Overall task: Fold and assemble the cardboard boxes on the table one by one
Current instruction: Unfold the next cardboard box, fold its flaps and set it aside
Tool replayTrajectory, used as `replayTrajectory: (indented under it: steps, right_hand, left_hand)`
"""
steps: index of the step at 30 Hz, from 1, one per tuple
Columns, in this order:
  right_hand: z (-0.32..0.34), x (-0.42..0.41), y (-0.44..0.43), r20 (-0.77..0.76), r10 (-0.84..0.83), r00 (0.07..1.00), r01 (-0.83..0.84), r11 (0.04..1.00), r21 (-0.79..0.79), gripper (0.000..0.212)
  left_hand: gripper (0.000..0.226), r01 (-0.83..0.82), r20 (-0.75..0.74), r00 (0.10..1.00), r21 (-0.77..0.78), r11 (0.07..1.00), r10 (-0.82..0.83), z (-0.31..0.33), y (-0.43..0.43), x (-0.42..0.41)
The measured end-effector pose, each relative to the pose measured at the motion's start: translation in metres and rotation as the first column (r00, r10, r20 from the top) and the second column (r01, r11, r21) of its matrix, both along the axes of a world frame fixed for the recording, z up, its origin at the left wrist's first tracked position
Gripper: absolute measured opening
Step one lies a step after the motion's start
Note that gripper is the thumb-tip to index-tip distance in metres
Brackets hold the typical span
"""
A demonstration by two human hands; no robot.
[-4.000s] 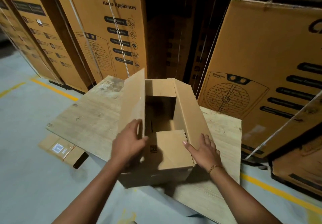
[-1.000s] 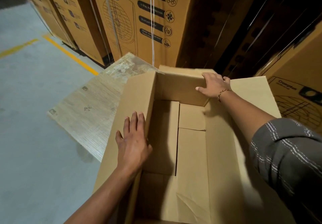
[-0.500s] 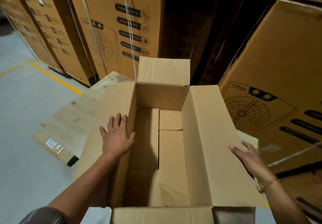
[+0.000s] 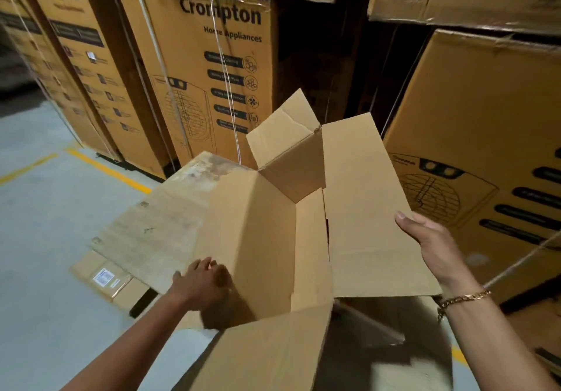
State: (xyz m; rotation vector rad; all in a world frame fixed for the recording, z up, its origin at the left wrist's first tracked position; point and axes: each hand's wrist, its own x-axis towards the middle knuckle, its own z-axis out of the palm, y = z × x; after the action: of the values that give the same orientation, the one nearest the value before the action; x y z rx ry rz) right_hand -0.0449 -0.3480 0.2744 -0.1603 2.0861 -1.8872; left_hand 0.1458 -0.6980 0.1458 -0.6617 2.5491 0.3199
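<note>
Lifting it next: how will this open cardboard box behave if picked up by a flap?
Probably light: the cardboard box is empty and looks tilted while the right hand pinches one flap. Likely floppy on top: its flaps splay at different angles, so one would hinge before the body follows. Matte cardboard, so slipping seems unlikely.

stacked printed cartons (image 4: pixel 212 56), grey floor (image 4: pixel 36 238), yellow line (image 4: pixel 106 168), dim light

You have bare tabletop (image 4: pixel 158 223) left of the box (image 4: pixel 267 238); tall stacked cartons (image 4: pixel 212 71) block the back and right.
</note>
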Motion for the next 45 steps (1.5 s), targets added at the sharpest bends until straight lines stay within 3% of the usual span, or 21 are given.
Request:
replayTrajectory:
  steps: [3, 7, 10, 12, 14, 16, 17, 18, 20, 22, 23, 26, 28, 30, 33, 36, 40, 45]
  right_hand:
    - [0.004, 0.02, -0.045, -0.005, 0.015, 1.0, -0.016, 0.999, -0.029, 0.015]
    - [-0.001, 0.042, -0.118, 0.043, 0.085, 0.995, -0.081, 0.993, -0.084, 0.019]
    - [-0.008, 0.052, -0.173, 0.017, 0.173, 0.985, -0.172, 0.984, -0.048, 0.019]
    - [-0.012, 0.065, -0.209, 0.004, 0.221, 0.975, -0.221, 0.975, 0.003, 0.021]
    - [-0.019, 0.078, -0.245, 0.026, 0.256, 0.966, -0.257, 0.964, 0.069, 0.048]
    - [-0.026, 0.09, -0.27, 0.08, 0.322, 0.943, -0.332, 0.924, 0.189, 0.084]
    - [-0.029, 0.098, -0.271, 0.079, 0.394, 0.916, -0.402, 0.886, 0.23, 0.088]
    - [-0.04, 0.099, -0.275, 0.077, 0.418, 0.905, -0.422, 0.862, 0.281, 0.078]
    - [-0.053, 0.102, -0.279, 0.099, 0.339, 0.936, -0.351, 0.862, 0.365, 0.056]
    - [-0.063, 0.103, -0.267, 0.06, 0.338, 0.939, -0.332, 0.85, 0.408, 0.073]
    - [-0.064, 0.105, -0.257, -0.008, 0.382, 0.924, -0.333, 0.816, 0.472, 0.081]
    - [-0.076, 0.095, -0.231, -0.278, 0.52, 0.808, -0.15, 0.638, 0.756, 0.055]
    - [-0.088, 0.091, -0.201, -0.356, 0.422, 0.833, 0.003, 0.641, 0.767, 0.055]
    - [-0.099, 0.089, -0.166, -0.289, 0.242, 0.926, 0.019, 0.736, 0.676, 0.059]
    - [-0.116, 0.091, -0.133, 0.096, 0.112, 0.989, -0.14, 0.916, 0.376, 0.063]
    - [-0.124, 0.11, -0.137, 0.284, 0.177, 0.942, -0.263, 0.917, 0.3, 0.068]
    - [-0.115, 0.131, -0.164, 0.232, 0.239, 0.943, -0.294, 0.924, 0.245, 0.075]
    - [-0.111, 0.136, -0.196, -0.001, 0.463, 0.886, -0.429, 0.822, 0.375, 0.072]
  left_hand:
    - [0.062, -0.023, -0.044, 0.999, 0.115, 0.993, 0.028, 0.003, -0.017, 0.004]
    - [0.083, -0.103, -0.279, 0.917, 0.526, 0.844, 0.286, 0.031, -0.022, 0.001]
    - [0.089, -0.051, -0.404, 0.799, 0.694, 0.718, 0.446, 0.061, -0.022, -0.001]
    - [0.093, -0.049, -0.458, 0.704, 0.73, 0.682, 0.542, 0.08, -0.027, -0.004]
    - [0.096, -0.024, -0.554, 0.638, 0.681, 0.732, 0.536, 0.099, -0.031, -0.008]
    - [0.089, 0.033, -0.712, 0.611, 0.459, 0.888, 0.346, 0.114, -0.032, -0.007]
    - [0.084, 0.06, -0.776, 0.6, 0.289, 0.955, 0.197, 0.121, -0.03, -0.004]
    - [0.081, 0.074, -0.808, 0.587, 0.118, 0.99, 0.052, 0.128, -0.028, -0.001]
    - [0.075, 0.083, -0.802, 0.562, -0.187, 0.979, -0.201, 0.136, -0.019, 0.004]
    - [0.07, 0.121, -0.727, 0.579, -0.371, 0.921, -0.369, 0.134, -0.006, 0.006]
    - [0.071, 0.166, -0.667, 0.627, -0.391, 0.905, -0.403, 0.13, 0.0, 0.006]
    - [0.081, 0.24, -0.431, 0.845, -0.222, 0.945, -0.316, 0.099, 0.003, -0.001]
    - [0.084, 0.211, -0.373, 0.892, -0.156, 0.965, -0.255, 0.068, -0.008, -0.004]
    - [0.085, 0.16, -0.381, 0.903, -0.129, 0.979, -0.197, 0.045, -0.017, -0.004]
    - [0.09, 0.079, -0.466, 0.876, -0.111, 0.991, -0.122, 0.031, -0.027, -0.003]
    - [0.095, 0.072, -0.512, 0.853, -0.074, 0.995, -0.1, 0.028, -0.039, -0.006]
    - [0.094, 0.01, -0.627, 0.779, 0.027, 1.0, 0.009, 0.021, -0.072, 0.003]
    - [0.086, -0.013, -0.71, 0.687, 0.203, 0.979, 0.157, 0.01, -0.125, 0.034]
